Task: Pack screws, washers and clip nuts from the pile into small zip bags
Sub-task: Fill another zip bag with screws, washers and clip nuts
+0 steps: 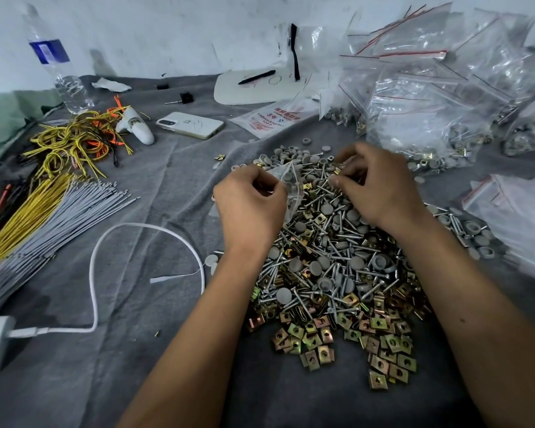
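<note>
- Grey cloth (155, 350) lies under both hands.
- Filled bags (439, 97) are heaped beyond the right hand (380, 186), well apart from it.
- Pile (331, 267) of screws, grey washers and clip nuts spreads beneath and between the two hands, reaching toward the wrists.
- Wires (44, 193) lie far out past the left hand (249, 208).
- Left hand grips a small clear bag (286, 180), fingers curled round its edge, just above the pile.
- Right hand pinches a clip nut (337, 171) at its fingertips, close beside the bag's mouth.
</note>
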Available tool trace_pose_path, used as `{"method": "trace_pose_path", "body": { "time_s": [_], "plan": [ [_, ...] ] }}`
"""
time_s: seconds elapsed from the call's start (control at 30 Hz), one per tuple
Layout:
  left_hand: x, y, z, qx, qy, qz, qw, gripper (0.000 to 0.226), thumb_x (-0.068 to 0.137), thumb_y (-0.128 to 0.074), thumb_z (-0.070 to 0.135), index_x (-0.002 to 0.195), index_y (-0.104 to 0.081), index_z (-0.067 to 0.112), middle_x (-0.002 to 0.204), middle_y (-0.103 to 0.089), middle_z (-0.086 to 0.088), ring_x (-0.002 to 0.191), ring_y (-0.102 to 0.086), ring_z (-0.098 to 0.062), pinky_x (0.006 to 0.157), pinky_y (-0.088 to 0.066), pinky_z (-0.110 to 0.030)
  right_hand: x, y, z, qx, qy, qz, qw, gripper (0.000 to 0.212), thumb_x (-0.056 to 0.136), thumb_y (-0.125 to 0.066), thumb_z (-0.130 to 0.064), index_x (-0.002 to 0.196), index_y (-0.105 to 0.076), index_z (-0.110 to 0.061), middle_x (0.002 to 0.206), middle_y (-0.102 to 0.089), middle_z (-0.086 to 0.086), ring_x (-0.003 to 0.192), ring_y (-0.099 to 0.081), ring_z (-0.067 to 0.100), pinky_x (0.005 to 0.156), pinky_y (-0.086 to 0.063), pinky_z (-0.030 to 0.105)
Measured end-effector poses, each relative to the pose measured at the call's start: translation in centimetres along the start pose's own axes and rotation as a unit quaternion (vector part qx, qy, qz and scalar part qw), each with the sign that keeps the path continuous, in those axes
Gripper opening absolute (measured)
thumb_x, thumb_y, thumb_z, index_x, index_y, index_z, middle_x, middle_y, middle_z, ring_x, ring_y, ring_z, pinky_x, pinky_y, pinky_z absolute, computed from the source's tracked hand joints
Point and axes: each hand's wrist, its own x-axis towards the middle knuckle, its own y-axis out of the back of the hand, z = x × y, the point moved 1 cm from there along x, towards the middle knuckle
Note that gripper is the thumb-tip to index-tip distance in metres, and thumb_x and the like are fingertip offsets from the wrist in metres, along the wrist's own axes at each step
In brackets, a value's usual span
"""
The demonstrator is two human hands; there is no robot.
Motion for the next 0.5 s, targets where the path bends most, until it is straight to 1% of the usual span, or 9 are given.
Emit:
{"method": "trace_pose_path", "body": {
  "time_s": [0.1,0.13,0.2,0.27,0.3,0.33,0.43,0.5],
  "plan": [
    [-0.2,-0.2,0.1,0.004,0.000,-0.008,1.000,0.019,0.082,-0.077,0.004,0.070,-0.071,0.016,0.065,-0.069,0.004,0.059,-0.067,-0.012,0.050,-0.052,-0.020,-0.1,0.2,-0.2,0.014,0.008,0.028,0.999,0.018,0.085,-0.082,-0.021,0.101,-0.073,-0.021,0.080,-0.069,-0.013,0.070,-0.059,-0.013,0.063,-0.038,-0.005],
    [-0.2,-0.2,0.1,0.006,-0.001,-0.008,1.000,0.019,0.082,-0.077,0.004,0.070,-0.071,0.016,0.065,-0.069,0.004,0.060,-0.068,-0.013,0.051,-0.053,-0.021,-0.2,0.2,-0.4,0.022,0.022,0.034,0.999,0.016,0.085,-0.082,-0.020,0.099,-0.075,-0.021,0.080,-0.068,-0.016,0.069,-0.061,-0.013,0.064,-0.040,-0.004],
    [-0.2,-0.3,0.1,0.012,-0.006,-0.007,1.000,0.017,0.083,-0.077,0.004,0.070,-0.071,0.014,0.065,-0.069,0.003,0.061,-0.068,-0.014,0.053,-0.055,-0.025,-0.6,0.1,-1.1,0.051,0.070,0.031,0.996,0.016,0.085,-0.082,-0.018,0.098,-0.076,-0.023,0.082,-0.068,-0.020,0.075,-0.064,-0.012,0.068,-0.046,0.002],
    [-0.2,-0.3,0.1,0.014,-0.010,-0.008,1.000,0.015,0.083,-0.077,0.006,0.071,-0.072,0.013,0.065,-0.069,0.002,0.062,-0.068,-0.014,0.056,-0.056,-0.028,-1.1,-0.1,-2.0,0.099,0.126,-0.002,0.987,0.017,0.087,-0.080,-0.014,0.100,-0.075,-0.023,0.088,-0.072,-0.017,0.083,-0.069,-0.004,0.072,-0.054,0.012],
    [-0.3,-0.3,0.1,0.012,-0.012,-0.009,1.000,0.013,0.083,-0.077,0.007,0.073,-0.073,0.012,0.066,-0.069,0.002,0.062,-0.067,-0.013,0.057,-0.056,-0.029,-1.3,-0.3,-2.4,0.123,0.145,-0.028,0.981,0.016,0.089,-0.077,-0.013,0.101,-0.073,-0.022,0.090,-0.074,-0.016,0.084,-0.071,-0.001,0.073,-0.056,0.017],
    [-0.2,-0.2,0.1,0.010,-0.015,-0.008,1.000,0.012,0.084,-0.077,0.007,0.074,-0.074,0.012,0.066,-0.069,0.001,0.062,-0.067,-0.013,0.058,-0.056,-0.031,-1.4,-0.5,-2.6,0.135,0.156,-0.054,0.977,0.016,0.091,-0.074,-0.012,0.103,-0.070,-0.022,0.089,-0.074,-0.016,0.081,-0.072,0.002,0.071,-0.057,0.018],
    [-0.1,-0.1,0.1,-0.010,-0.001,-0.010,1.000,0.010,0.086,-0.076,0.007,0.076,-0.075,0.011,0.068,-0.071,0.001,0.064,-0.068,-0.016,0.062,-0.058,-0.036,-1.4,-1.1,-2.3,0.091,0.173,-0.093,0.976,0.010,0.098,-0.065,-0.016,0.106,-0.061,-0.021,0.078,-0.072,-0.024,0.058,-0.068,0.007,0.058,-0.050,0.013],
    [0.0,-0.1,0.1,-0.030,0.016,-0.006,0.999,0.011,0.087,-0.078,0.011,0.077,-0.075,0.013,0.068,-0.072,0.002,0.065,-0.070,-0.016,0.064,-0.060,-0.038,-1.4,-1.1,-2.0,0.068,0.178,-0.093,0.977,0.010,0.099,-0.064,-0.017,0.108,-0.060,-0.020,0.073,-0.071,-0.025,0.056,-0.066,0.003,0.055,-0.045,0.009]
  ]
}}
